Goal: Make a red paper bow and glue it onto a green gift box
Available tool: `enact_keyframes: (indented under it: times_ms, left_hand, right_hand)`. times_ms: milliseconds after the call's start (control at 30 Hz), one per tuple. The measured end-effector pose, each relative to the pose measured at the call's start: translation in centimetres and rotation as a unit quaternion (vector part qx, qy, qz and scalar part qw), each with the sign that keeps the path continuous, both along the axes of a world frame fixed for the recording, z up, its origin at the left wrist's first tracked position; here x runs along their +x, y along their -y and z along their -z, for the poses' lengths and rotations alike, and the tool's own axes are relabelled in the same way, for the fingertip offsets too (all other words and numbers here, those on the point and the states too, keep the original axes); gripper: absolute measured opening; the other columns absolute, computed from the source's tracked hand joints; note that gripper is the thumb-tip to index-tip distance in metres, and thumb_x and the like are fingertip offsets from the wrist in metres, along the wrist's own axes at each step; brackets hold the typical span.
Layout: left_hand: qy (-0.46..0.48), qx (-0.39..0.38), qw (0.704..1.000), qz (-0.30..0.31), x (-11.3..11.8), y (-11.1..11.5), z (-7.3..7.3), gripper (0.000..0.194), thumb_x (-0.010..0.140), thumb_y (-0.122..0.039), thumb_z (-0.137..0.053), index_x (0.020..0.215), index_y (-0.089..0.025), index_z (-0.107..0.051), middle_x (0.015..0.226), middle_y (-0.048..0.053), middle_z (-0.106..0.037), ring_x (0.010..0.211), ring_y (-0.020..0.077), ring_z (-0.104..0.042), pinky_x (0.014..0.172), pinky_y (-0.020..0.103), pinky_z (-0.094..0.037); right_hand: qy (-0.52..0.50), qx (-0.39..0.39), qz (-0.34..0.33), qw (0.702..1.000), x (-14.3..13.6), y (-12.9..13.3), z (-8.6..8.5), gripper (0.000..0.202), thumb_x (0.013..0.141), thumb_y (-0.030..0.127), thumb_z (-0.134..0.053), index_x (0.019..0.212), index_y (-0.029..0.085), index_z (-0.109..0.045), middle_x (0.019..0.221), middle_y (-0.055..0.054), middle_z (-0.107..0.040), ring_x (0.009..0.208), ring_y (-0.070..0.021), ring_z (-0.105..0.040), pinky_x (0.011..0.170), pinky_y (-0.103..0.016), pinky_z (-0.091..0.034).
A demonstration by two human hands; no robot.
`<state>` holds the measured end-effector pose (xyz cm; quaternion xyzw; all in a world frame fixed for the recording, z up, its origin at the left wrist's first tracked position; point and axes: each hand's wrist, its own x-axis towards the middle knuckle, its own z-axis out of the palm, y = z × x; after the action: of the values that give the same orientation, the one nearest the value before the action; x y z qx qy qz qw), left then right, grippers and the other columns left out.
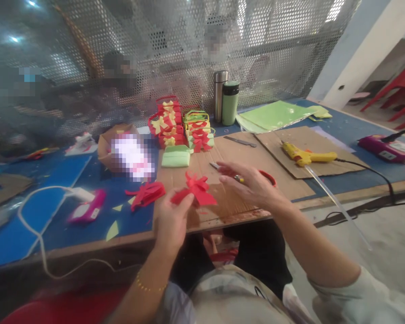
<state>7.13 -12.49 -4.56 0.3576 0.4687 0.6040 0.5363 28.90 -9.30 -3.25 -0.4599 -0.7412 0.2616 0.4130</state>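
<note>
Pinched in my left hand point(175, 216) is a red bow point(197, 186), raised over the cardboard sheet point(232, 207) near the table's front edge. My right hand point(248, 182) is to its right, above scissors point(267, 176) with red handles; a blade tip shows past the fingers. Whether the fingers hold the scissors is unclear, as the hand covers their middle. Left of my left hand lies another red piece point(148, 194). Beyond the bow sits a light green folded piece point(176, 157).
Small red bags point(168, 123) and green bags point(200, 132) with bows stand behind. Farther back are a steel flask point(218, 96) and green bottle point(230, 104). A yellow glue gun point(307, 156) rests on cardboard at right. A cable and purple box point(87, 207) lie left.
</note>
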Motion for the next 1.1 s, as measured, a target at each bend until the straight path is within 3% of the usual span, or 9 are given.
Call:
enact_keyframes:
  times_ms: [133, 300, 467, 533, 633, 700, 800, 967, 1100]
  left_hand:
    - [0.043, -0.016, 0.999, 0.029, 0.9, 0.2, -0.4, 0.034, 0.059, -0.025, -0.092, 0.083, -0.015, -0.07, 0.074, 0.002, -0.077, 0.063, 0.0131, -0.07, 0.064, 0.022, -0.056]
    - [0.017, -0.051, 0.996, 0.066, 0.6, 1.0, -0.4, 0.035, 0.064, -0.029, -0.089, 0.089, -0.015, -0.068, 0.075, 0.002, -0.076, 0.063, 0.0149, -0.071, 0.062, 0.024, -0.056]
    - [-0.186, -0.019, 0.972, 0.141, -2.4, 1.3, -0.6, 0.038, 0.083, -0.039, -0.071, 0.113, -0.017, -0.063, 0.087, 0.006, -0.074, 0.064, 0.019, -0.071, 0.062, 0.032, -0.057]
    - [-0.358, 0.083, 0.925, 0.098, -3.4, 0.9, -0.7, 0.033, 0.087, -0.036, -0.067, 0.114, -0.017, -0.065, 0.101, 0.01, -0.071, 0.073, 0.0193, -0.071, 0.07, 0.035, -0.058]
    - [-0.555, 0.246, 0.792, 0.068, -3.7, 0.0, -0.5, 0.024, 0.094, -0.03, -0.061, 0.113, -0.018, -0.07, 0.111, 0.012, -0.069, 0.095, 0.0244, -0.069, 0.087, 0.04, -0.056]
    - [-0.618, 0.295, 0.722, 0.1, -3.4, -0.5, -0.3, 0.023, 0.098, -0.027, -0.057, 0.113, -0.019, -0.072, 0.112, 0.011, -0.07, 0.103, 0.0271, -0.068, 0.092, 0.043, -0.055]
    - [-0.66, 0.31, 0.671, 0.134, -3.0, -1.4, -0.2, 0.021, 0.099, -0.024, -0.056, 0.108, -0.018, -0.073, 0.109, 0.011, -0.071, 0.1, 0.0283, -0.067, 0.089, 0.044, -0.055]
    - [-0.635, 0.265, 0.711, 0.146, -3.0, -4.3, -2.0, 0.021, 0.098, -0.024, -0.056, 0.104, -0.016, -0.074, 0.106, 0.011, -0.073, 0.099, 0.0272, -0.068, 0.092, 0.043, -0.054]
    - [-0.57, 0.183, 0.766, 0.235, -2.2, -7.0, -3.2, 0.024, 0.095, -0.027, -0.057, 0.105, -0.017, -0.076, 0.105, 0.009, -0.077, 0.096, 0.0244, -0.071, 0.086, 0.037, -0.055]
  right_hand:
    - [-0.156, -0.139, -0.088, 0.974, -2.8, -0.5, 0.0, 0.056, 0.096, 0.045, -0.062, 0.14, 0.011, -0.06, 0.101, -0.01, -0.077, 0.094, -0.0225, -0.073, 0.085, -0.037, -0.059]
    - [-0.232, -0.22, -0.051, 0.946, -4.2, -1.0, 0.3, 0.056, 0.079, 0.02, -0.07, 0.133, 0.011, -0.06, 0.078, 0.001, -0.065, 0.07, -0.0146, -0.065, 0.068, -0.028, -0.053]
    - [-0.183, -0.195, -0.036, 0.963, -3.9, -1.6, 1.7, 0.053, 0.075, 0.015, -0.065, 0.127, 0.012, -0.06, 0.07, 0.006, -0.056, 0.063, -0.0135, -0.058, 0.061, -0.026, -0.047]
    - [-0.118, -0.169, -0.03, 0.978, -3.6, -1.7, 2.3, 0.052, 0.077, 0.016, -0.064, 0.129, 0.012, -0.059, 0.066, 0.007, -0.053, 0.061, -0.0139, -0.056, 0.06, -0.026, -0.044]
    - [0.006, -0.104, -0.016, 0.994, -3.5, -1.4, 2.8, 0.057, 0.08, 0.016, -0.064, 0.136, 0.013, -0.056, 0.071, 0.003, -0.063, 0.068, -0.017, -0.061, 0.067, -0.029, -0.046]
    - [0.084, -0.065, 0.009, 0.994, -3.5, -1.0, 3.0, 0.061, 0.082, 0.016, -0.065, 0.141, 0.014, -0.053, 0.079, -0.001, -0.07, 0.075, -0.0197, -0.066, 0.072, -0.03, -0.047]
    - [0.158, -0.037, 0.025, 0.986, -3.4, -0.7, 3.1, 0.061, 0.084, 0.018, -0.064, 0.144, 0.012, -0.051, 0.088, -0.006, -0.075, 0.081, -0.0229, -0.069, 0.076, -0.033, -0.049]
    - [0.149, -0.029, 0.013, 0.988, -2.9, -0.5, 2.9, 0.057, 0.083, 0.014, -0.062, 0.14, 0.016, -0.054, 0.089, -0.004, -0.076, 0.082, -0.0214, -0.071, 0.078, -0.032, -0.052]
    - [0.094, -0.058, 0.023, 0.994, -3.2, -0.3, 2.8, 0.058, 0.083, 0.013, -0.062, 0.141, 0.016, -0.052, 0.088, -0.003, -0.075, 0.076, -0.0194, -0.07, 0.072, -0.031, -0.053]
